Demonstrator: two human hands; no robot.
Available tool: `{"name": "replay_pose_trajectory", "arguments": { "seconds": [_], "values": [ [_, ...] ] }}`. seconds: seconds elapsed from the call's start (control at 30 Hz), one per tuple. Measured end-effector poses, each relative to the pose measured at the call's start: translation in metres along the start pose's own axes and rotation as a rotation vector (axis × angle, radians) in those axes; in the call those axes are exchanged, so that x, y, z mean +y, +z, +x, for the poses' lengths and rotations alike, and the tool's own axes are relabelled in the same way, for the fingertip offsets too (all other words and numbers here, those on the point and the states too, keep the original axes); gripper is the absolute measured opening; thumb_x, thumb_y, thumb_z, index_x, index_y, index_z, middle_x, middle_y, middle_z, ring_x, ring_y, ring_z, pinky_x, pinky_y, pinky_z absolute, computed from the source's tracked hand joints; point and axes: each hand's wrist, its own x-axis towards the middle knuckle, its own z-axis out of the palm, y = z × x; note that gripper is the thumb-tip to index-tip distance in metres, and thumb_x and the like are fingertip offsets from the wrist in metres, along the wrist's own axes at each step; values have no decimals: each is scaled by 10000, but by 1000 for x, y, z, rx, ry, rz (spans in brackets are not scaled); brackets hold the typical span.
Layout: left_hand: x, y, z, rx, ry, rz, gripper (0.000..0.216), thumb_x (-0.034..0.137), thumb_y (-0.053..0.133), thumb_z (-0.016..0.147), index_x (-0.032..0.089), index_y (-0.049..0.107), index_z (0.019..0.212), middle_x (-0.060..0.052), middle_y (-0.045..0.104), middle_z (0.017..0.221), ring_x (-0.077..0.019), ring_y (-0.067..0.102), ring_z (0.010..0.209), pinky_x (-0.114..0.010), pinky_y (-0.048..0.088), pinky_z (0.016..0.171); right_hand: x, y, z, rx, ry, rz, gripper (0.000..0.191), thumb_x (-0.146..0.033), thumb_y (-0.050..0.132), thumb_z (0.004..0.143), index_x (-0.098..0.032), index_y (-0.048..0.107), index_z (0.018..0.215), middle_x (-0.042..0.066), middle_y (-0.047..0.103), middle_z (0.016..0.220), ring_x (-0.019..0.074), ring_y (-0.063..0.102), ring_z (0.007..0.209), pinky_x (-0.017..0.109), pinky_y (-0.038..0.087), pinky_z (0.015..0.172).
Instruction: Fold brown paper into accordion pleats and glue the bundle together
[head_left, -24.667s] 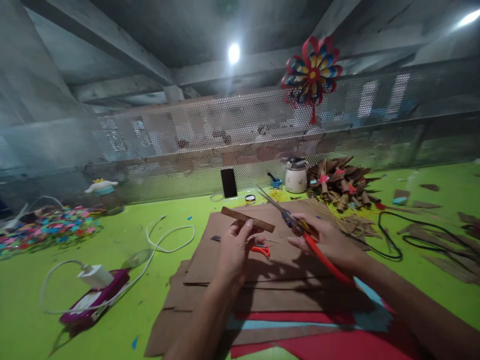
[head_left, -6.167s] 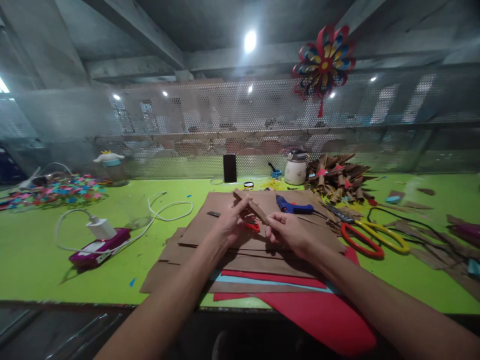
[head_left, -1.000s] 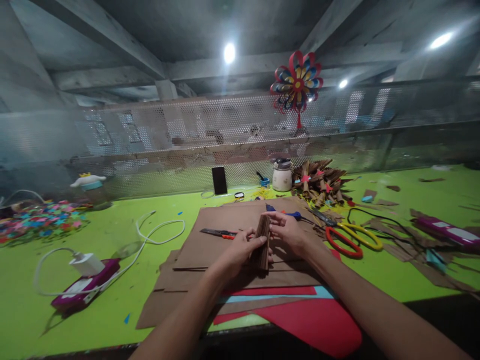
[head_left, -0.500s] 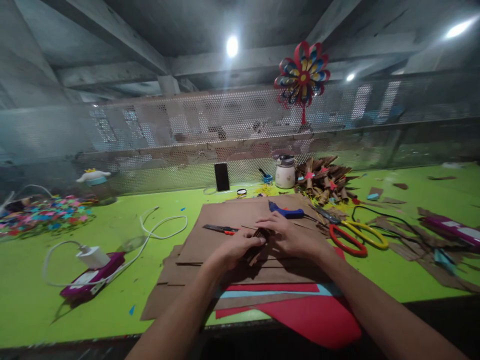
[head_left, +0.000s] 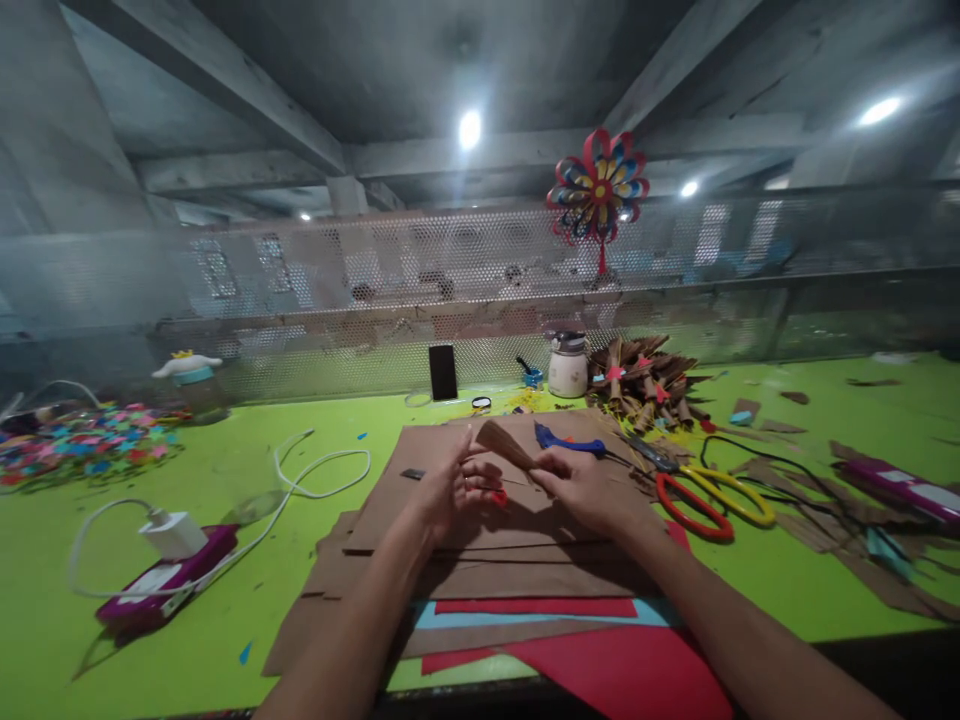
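Observation:
My right hand (head_left: 581, 488) pinches the narrow end of a folded brown paper piece (head_left: 504, 443), which is raised a little above the stack of brown cardboard sheets (head_left: 450, 560). My left hand (head_left: 454, 487) meets the wider end of the piece with its raised forefinger and thumb, and its other fingers are curled. A small red-handled cutter (head_left: 499, 497) lies on the cardboard, partly hidden under my left hand.
A blue glue gun (head_left: 566, 443), red-and-yellow scissors (head_left: 712, 500) and black cable (head_left: 787, 470) lie to the right. Paper cones (head_left: 645, 385), a white jar (head_left: 568, 366) and a phone (head_left: 442, 372) stand behind. A purple power bank (head_left: 161, 585) and white cable (head_left: 315, 470) are left. Red sheets (head_left: 600, 670) overhang the near edge.
Half a second ago both hands pressed the folded piece down on the cardboard. It is now lifted off the sheet and tilted, held between both hands.

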Motion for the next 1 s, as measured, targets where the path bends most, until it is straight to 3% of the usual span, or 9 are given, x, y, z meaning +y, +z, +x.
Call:
{"name": "replay_pose_trajectory", "arguments": {
  "seconds": [0.1,0.2,0.5,0.57,0.67,0.7,0.77,0.9,1.0],
  "values": [
    [-16,16,1,-75,72,27,379,431,611,736,147,580,984,-71,634,843,-143,619,715,-227,473,619,4,18,0,20,186,270,221,-388,531,776,-168,537,752,-30,565,529,101,507,446,201,367,417],
    [-33,30,2,-155,78,32,356,371,645,717,120,569,957,-69,631,789,-125,599,576,-221,465,544,5,37,-2,-11,258,476,281,-454,510,766,-176,490,805,-49,561,495,80,445,335,183,327,337],
    [-35,33,-2,-39,19,-123,278,385,516,790,124,522,883,-15,590,545,-109,479,303,-196,340,309,-23,51,-9,-124,341,712,343,-499,535,739,-164,477,784,-27,591,527,65,473,347,168,344,360],
    [-32,31,-1,50,8,-141,249,365,480,816,126,509,876,-24,599,562,-115,489,315,-211,367,314,-25,49,-7,-218,343,615,333,-487,531,741,-158,503,780,-14,604,555,75,498,371,181,368,378],
    [-26,24,3,265,72,-194,166,292,443,848,133,477,879,-32,605,585,-133,566,427,-226,443,402,-16,30,14,-324,288,186,323,-431,503,776,-133,573,672,5,609,544,93,536,425,190,397,414],
    [-24,21,5,329,101,-204,147,277,432,856,137,466,885,-25,594,570,-137,583,464,-222,453,427,-9,19,28,-294,253,-26,331,-403,489,796,-131,601,643,4,608,534,94,550,456,185,405,443],
    [-22,16,7,407,141,-206,149,286,418,866,146,452,903,7,547,516,-128,574,459,-194,426,416,9,-4,63,-212,271,-158,281,-323,499,811,-120,625,662,17,631,581,105,579,531,185,420,494],
    [-26,12,9,396,137,-205,197,332,443,847,154,453,930,52,479,486,-68,456,351,-136,291,342,56,-31,143,-108,375,-365,230,-302,509,850,-104,620,882,60,641,881,153,603,765,275,487,675],
    [-32,15,9,354,125,-209,204,310,457,827,154,455,958,53,481,507,-58,432,347,-132,257,338,87,-21,186,-86,446,-465,293,-310,501,867,-145,529,1108,81,547,1116,183,562,935,372,484,788]
  ]
}}
